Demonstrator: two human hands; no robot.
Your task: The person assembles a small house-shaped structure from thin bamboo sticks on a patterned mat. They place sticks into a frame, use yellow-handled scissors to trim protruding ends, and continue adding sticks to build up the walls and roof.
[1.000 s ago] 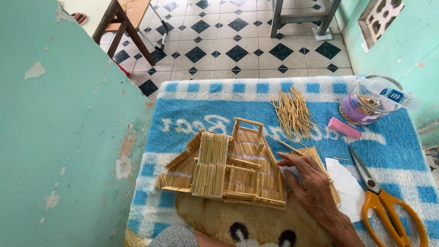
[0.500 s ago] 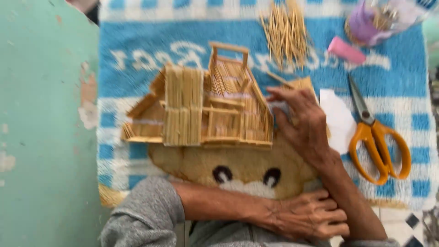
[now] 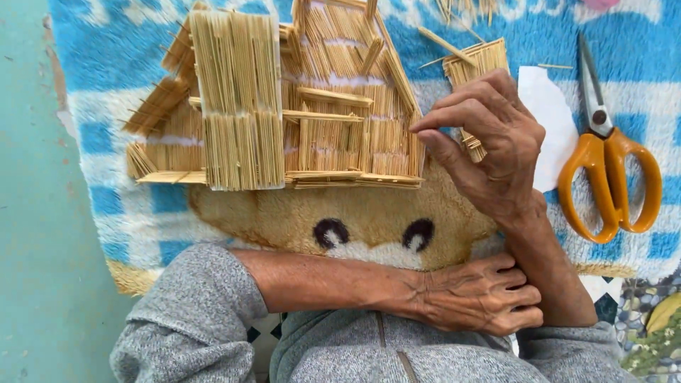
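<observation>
Hiding a stick panel point(image 3: 474, 78), the right hand point(image 3: 489, 142) overlaps it.

Orange-handled scissors point(image 3: 610, 177) on a blue-and-white checked mat point(image 3: 106, 135); grey sleeve point(image 3: 191, 312).

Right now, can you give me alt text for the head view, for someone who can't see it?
A person's right hand touches its fingertips to the right edge of a toothpick model house lying on a blue and white fleece mat. The left hand rests on the right forearm. Orange-handled scissors and a white paper scrap lie to the right.
</observation>
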